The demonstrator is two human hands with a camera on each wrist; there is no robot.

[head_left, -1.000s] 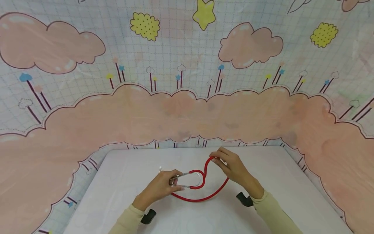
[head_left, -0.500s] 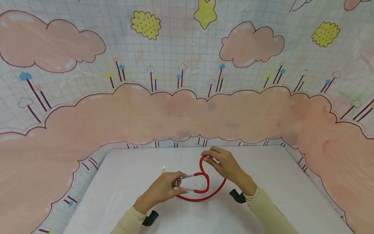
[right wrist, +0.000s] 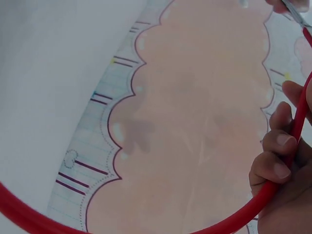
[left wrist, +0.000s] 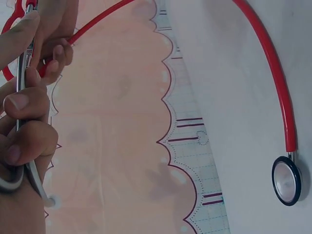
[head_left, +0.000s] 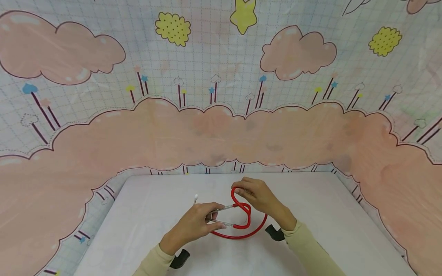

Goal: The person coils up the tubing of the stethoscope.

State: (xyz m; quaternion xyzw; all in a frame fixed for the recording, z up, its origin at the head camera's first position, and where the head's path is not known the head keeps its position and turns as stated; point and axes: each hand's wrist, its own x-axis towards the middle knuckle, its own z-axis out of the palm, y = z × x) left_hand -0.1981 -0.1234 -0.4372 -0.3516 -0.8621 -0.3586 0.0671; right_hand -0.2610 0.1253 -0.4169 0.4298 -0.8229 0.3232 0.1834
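Note:
A stethoscope with red tubing (head_left: 238, 237) and metal ear tubes is held up over the white table. My left hand (head_left: 197, 222) grips the metal ear tubes, and one pale ear tip (head_left: 196, 196) sticks out beyond it. Curled fingers (left wrist: 30, 102) wrap the metal in the left wrist view. My right hand (head_left: 257, 193) holds the red tubing near the Y-joint, bending it into a small loop; its fingers (right wrist: 275, 165) curl round the tube in the right wrist view. The round chest piece (left wrist: 286, 181) with its dark rim lies on the table at the tubing's end, hidden in the head view.
The white table (head_left: 145, 195) ends at a back edge close behind the hands. A patterned cloth (head_left: 221, 134) with clouds hangs beyond it. Black wrist-worn pieces (head_left: 275, 232) sit at both cuffs.
My right hand has moved left and slightly down, toward the left hand, tightening the tubing's loop over the ear tubes. My left hand has shifted slightly right, still gripping the metal.

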